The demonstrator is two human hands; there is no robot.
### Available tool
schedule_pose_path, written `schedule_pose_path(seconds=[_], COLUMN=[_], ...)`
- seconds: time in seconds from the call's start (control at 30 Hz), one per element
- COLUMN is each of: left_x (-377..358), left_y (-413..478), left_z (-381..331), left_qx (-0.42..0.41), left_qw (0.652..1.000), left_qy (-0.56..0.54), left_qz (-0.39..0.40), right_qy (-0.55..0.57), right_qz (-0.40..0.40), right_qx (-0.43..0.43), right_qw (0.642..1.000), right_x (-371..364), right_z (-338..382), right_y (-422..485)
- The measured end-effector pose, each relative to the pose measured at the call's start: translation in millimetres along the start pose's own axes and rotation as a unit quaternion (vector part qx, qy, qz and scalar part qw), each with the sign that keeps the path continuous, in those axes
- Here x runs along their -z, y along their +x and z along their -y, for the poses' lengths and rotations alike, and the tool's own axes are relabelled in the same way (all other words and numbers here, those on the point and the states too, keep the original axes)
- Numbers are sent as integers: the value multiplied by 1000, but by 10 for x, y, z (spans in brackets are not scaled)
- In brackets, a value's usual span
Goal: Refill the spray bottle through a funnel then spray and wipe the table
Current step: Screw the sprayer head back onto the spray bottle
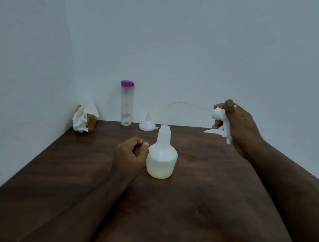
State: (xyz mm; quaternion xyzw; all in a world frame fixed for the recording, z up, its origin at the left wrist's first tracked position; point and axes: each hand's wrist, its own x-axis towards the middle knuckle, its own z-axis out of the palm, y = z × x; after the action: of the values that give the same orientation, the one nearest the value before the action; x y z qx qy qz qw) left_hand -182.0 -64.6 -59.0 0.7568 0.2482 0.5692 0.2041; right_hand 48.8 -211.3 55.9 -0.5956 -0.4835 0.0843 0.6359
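Note:
A white spray bottle body stands upright and uncapped in the middle of the dark wooden table. My left hand sits just left of it with fingers curled, the thumb close to the bottle's shoulder, holding nothing. My right hand is raised at the right and grips the white trigger spray head, whose thin clear dip tube arcs out to the left. A white funnel rests upside down near the back edge. A clear water bottle with a purple cap stands behind it.
A holder with crumpled white tissues sits in the back left corner. Pale walls close off the table at the back and on the left.

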Motion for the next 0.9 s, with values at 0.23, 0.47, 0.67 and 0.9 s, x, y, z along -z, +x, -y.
schedule_pose_path(seconds=[0.23,0.47,0.67,0.9], left_x=[-52,-86,-84,-94], left_y=[-2,-19,-35,-42], left_z=[107,95,83,103], left_qx=[72,119,112,108], left_qw=[996,988,985,985], left_qy=[4,-14,-6,-8], left_qz=[55,98,134,132], right_qy=[230,251,238,240], right_qz=[32,39,57,62], right_qx=[-108,-195,-240,-263], right_qw=[967,947,939,932], right_x=[333,513,451,467], right_z=[-32,-354,-518,-617], right_y=[11,-103,-198,-236])
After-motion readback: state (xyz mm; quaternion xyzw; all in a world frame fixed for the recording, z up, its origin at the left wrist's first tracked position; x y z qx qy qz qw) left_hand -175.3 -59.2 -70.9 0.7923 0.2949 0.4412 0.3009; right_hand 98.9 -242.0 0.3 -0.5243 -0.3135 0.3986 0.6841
